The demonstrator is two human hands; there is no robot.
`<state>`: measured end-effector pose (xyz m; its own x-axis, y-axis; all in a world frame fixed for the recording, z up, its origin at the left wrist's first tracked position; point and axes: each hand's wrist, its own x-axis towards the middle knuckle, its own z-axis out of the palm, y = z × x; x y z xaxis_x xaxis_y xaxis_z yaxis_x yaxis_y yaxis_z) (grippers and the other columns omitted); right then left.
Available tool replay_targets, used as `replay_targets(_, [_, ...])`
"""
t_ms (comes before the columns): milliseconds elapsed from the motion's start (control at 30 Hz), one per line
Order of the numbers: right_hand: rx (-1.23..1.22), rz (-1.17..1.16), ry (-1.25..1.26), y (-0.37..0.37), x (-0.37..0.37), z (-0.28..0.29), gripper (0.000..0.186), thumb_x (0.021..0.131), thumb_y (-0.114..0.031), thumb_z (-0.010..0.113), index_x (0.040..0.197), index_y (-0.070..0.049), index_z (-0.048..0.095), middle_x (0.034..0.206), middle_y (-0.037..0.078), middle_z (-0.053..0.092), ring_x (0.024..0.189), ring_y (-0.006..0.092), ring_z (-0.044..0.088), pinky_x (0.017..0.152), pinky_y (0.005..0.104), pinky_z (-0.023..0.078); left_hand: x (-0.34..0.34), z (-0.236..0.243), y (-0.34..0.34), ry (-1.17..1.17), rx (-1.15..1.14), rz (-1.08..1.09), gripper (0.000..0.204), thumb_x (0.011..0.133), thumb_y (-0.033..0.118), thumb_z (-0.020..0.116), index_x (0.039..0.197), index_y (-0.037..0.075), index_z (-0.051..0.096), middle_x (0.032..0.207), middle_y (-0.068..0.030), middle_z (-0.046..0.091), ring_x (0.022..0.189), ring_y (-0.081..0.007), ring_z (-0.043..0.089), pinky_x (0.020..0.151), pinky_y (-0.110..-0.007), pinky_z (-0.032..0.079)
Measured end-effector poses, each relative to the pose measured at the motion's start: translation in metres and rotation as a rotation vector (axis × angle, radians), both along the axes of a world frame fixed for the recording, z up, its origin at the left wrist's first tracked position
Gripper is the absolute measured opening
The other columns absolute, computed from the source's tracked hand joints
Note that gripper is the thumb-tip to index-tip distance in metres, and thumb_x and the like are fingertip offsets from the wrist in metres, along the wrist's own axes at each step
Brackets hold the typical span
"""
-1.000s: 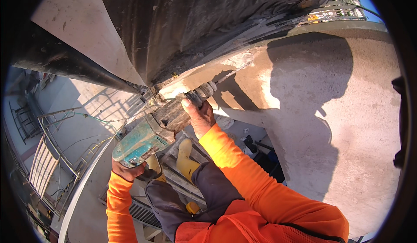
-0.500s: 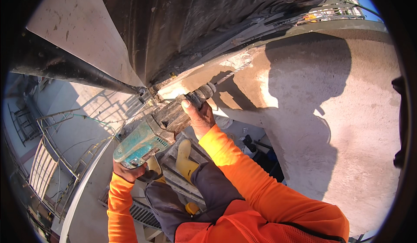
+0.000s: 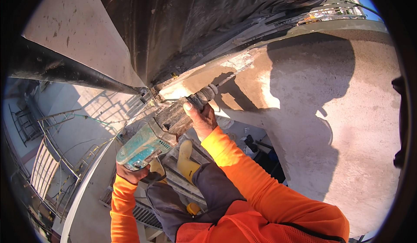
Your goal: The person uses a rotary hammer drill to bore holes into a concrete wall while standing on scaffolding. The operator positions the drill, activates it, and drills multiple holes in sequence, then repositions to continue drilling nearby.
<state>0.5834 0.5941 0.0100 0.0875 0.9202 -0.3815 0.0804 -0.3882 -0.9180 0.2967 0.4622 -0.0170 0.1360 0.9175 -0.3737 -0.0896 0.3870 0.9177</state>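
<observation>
A dusty teal and grey rotary hammer drill (image 3: 150, 141) lies slantwise in front of me, its long spiral bit (image 3: 235, 74) pointing up and to the right. The bit's tip meets a rough, chipped pale patch (image 3: 238, 62) near the top edge of the concrete wall (image 3: 304, 125). My left hand (image 3: 132, 172) is closed around the rear handle, its fingers partly hidden by the housing. Farther forward, my right hand (image 3: 202, 120) grips the drill's front section just behind the chuck, thumb on top.
Below me are slatted planks (image 3: 173, 178) under my yellow boots (image 3: 187, 160). Dark sheeting (image 3: 173, 21) hangs beyond the wall's top. A black pipe (image 3: 69, 69) runs at the left, above metal scaffold frames (image 3: 47, 164) far below. My shadow falls on the wall.
The drill and both hands have shifted slightly to the right and a little downward at the rear. Both hands keep their hold, and the bit's tip remains at the chipped patch.
</observation>
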Motion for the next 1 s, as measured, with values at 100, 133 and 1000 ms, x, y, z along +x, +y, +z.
replay_targets(100, [0.001,-0.001,-0.012,-0.001,0.000,-0.002,0.075,0.087,-0.055,0.083,0.132,0.002,0.064,0.120,0.010,0.069,0.104,0.0182,0.064,0.094,0.0353,0.051,0.000,0.000,0.000,0.098,-0.048,-0.024,0.047,0.066,0.004,0.085,0.111,0.000,0.071,0.101,-0.0065,0.077,0.086,-0.0165,0.070,0.081,-0.032,0.057])
replay_targets(133, [-0.007,-0.013,-0.017,-0.001,0.000,-0.002,0.075,0.087,-0.055,0.083,0.132,0.002,0.063,0.120,0.010,0.069,0.104,0.0182,0.064,0.094,0.0354,0.051,0.000,0.000,0.001,0.072,-0.030,-0.017,0.047,0.067,0.001,0.082,0.113,-0.001,0.070,0.100,-0.0062,0.076,0.086,-0.0166,0.070,0.079,-0.032,0.057])
replay_targets(1000, [0.007,-0.230,0.211,-0.006,-0.042,0.002,0.068,0.087,-0.033,0.089,0.135,0.001,0.055,0.123,0.009,0.069,0.110,0.0161,0.065,0.099,0.0327,0.053,-0.036,-0.018,0.001,-0.274,-0.111,-0.082,0.059,0.077,0.011,0.087,0.127,-0.006,0.062,0.086,-0.0097,0.070,0.073,-0.0214,0.071,0.072,-0.041,0.067])
